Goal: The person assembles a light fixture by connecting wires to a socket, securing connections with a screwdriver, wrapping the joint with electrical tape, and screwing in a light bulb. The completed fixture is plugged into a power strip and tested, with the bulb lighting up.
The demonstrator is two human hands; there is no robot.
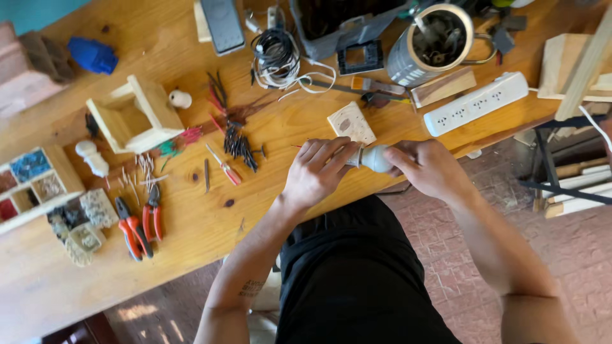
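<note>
Both my hands meet at the near edge of a wooden workbench (191,216). My right hand (430,169) is wrapped around the glass end of a small white light bulb (376,157). My left hand (319,171) pinches the bulb's metal base with its fingertips. Just beyond the hands lies a small pale wooden block (350,123). A heap of dark nails (241,146) sits to the left of the hands.
Two red-handled pliers (140,223) and a compartment box of small parts (32,181) lie at the left. An open wooden box (135,116), coiled cable (275,58), a metal can (433,41) and a white power strip (477,103) stand farther back.
</note>
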